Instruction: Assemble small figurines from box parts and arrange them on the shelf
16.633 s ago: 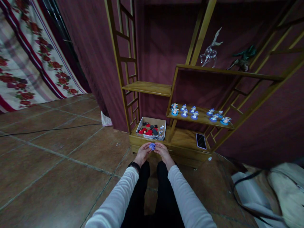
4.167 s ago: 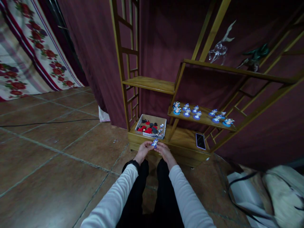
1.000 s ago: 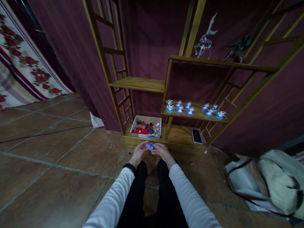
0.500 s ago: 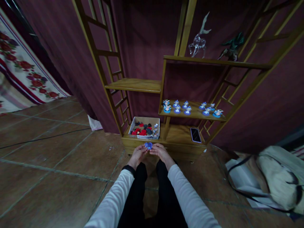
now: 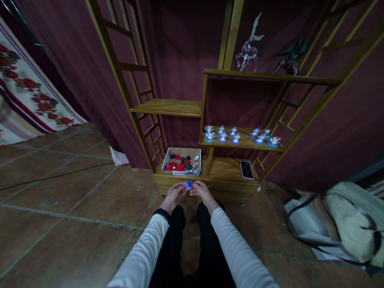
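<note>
A small purple-blue figurine [image 5: 188, 185] is pinched between my two hands, in front of the lowest shelf's edge. My left hand [image 5: 174, 194] grips it from the left, fingers closed. From the right, my right hand [image 5: 201, 190] holds it by the fingertips. Just beyond my hands stands an open cardboard box [image 5: 167, 157] with red, black and white figurines in it. Several similar blue and white figurines [image 5: 223, 138] stand upright in groups on the shelf [image 5: 246, 141] to the right. Fine details of the held figurine are too small to make out.
On the bottom board lies a phone [image 5: 247, 170]. A clear glass deer [image 5: 249, 52] and a dark green statuette [image 5: 291, 58] stand on the upper shelf. At the right, a pale bag [image 5: 345, 224] with a black strap rests on the tiled floor [image 5: 75, 236].
The figurine has turned slightly between my fingers, and both hands remain on it. My view has shifted a little, moving the shelf slightly left in the picture.
</note>
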A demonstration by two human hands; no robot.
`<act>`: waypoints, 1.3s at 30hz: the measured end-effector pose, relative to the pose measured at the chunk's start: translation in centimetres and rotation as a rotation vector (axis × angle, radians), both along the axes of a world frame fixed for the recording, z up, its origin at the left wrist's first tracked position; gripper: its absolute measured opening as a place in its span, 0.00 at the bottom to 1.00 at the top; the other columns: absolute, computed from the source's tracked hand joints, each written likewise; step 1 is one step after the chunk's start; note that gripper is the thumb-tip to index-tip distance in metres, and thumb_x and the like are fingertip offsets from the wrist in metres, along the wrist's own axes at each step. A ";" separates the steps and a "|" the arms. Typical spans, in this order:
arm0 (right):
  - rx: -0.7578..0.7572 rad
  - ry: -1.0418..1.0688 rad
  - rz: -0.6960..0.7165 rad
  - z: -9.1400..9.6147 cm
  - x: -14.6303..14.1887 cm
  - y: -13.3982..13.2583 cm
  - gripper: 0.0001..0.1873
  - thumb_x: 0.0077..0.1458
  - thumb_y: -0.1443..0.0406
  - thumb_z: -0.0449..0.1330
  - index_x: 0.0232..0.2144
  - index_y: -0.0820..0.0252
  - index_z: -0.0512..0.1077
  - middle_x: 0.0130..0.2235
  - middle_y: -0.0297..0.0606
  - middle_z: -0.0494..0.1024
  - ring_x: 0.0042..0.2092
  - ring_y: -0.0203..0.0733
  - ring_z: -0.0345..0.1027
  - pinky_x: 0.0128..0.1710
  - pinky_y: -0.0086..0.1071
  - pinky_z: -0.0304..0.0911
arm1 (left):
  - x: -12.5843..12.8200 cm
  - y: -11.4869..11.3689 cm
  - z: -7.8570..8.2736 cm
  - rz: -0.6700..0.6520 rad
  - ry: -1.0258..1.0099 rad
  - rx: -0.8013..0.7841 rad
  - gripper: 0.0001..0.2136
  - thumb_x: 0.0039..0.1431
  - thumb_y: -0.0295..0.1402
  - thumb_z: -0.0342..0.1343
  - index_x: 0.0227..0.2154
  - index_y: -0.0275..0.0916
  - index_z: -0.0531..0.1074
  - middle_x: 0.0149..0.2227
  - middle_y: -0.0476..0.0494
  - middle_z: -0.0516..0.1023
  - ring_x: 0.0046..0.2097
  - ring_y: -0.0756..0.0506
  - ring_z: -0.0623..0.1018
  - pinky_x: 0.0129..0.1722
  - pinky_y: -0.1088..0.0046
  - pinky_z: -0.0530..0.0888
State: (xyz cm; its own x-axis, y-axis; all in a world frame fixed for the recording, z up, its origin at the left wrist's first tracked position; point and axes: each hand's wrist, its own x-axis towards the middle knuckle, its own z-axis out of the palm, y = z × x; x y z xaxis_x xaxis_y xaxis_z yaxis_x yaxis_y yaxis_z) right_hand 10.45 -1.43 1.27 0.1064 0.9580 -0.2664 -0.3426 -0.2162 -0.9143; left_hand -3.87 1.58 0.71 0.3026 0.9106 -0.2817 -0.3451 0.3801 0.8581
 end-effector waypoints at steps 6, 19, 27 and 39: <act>-0.008 -0.008 -0.014 -0.1 0.0 0.2 0.13 0.42 0.56 0.60 0.24 0.61 0.67 0.17 0.31 0.70 0.18 0.31 0.64 0.20 0.26 0.64 | 0.1 -0.1 0.4 -0.027 -0.010 -0.053 0.10 0.44 0.24 0.61 0.32 0.33 0.73 0.27 0.44 0.77 0.26 0.53 0.75 0.27 0.80 0.70; -0.029 -0.010 -0.027 -0.3 0.2 0.5 0.10 0.44 0.59 0.60 0.29 0.59 0.70 0.19 0.31 0.71 0.18 0.30 0.62 0.19 0.25 0.61 | -0.1 -0.3 0.6 -0.133 -0.059 -0.046 0.15 0.44 0.24 0.62 0.38 0.36 0.73 0.32 0.43 0.78 0.28 0.54 0.76 0.30 0.82 0.71; 0.082 0.103 0.108 0.0 0.1 -0.1 0.20 0.35 0.64 0.65 0.36 0.58 0.70 0.28 0.31 0.74 0.25 0.31 0.67 0.29 0.26 0.64 | 0.4 -0.3 0.1 0.006 -0.052 -0.015 0.14 0.42 0.24 0.63 0.34 0.36 0.71 0.26 0.48 0.77 0.26 0.54 0.75 0.28 0.81 0.71; -0.007 0.074 0.027 0.0 0.3 0.3 0.18 0.34 0.68 0.61 0.34 0.61 0.72 0.20 0.29 0.72 0.21 0.29 0.62 0.24 0.25 0.61 | 0.8 -0.8 0.6 0.012 -0.080 -0.011 0.08 0.44 0.27 0.62 0.29 0.35 0.72 0.27 0.47 0.76 0.28 0.53 0.75 0.30 0.80 0.72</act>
State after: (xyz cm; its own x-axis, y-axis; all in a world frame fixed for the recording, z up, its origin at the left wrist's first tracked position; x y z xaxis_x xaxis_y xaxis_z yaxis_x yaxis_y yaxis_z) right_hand 10.79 -1.14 1.31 0.0603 0.9583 -0.2794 -0.4031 -0.2327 -0.8851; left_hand -3.05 0.75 1.28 0.3132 0.9115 -0.2667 -0.4170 0.3843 0.8237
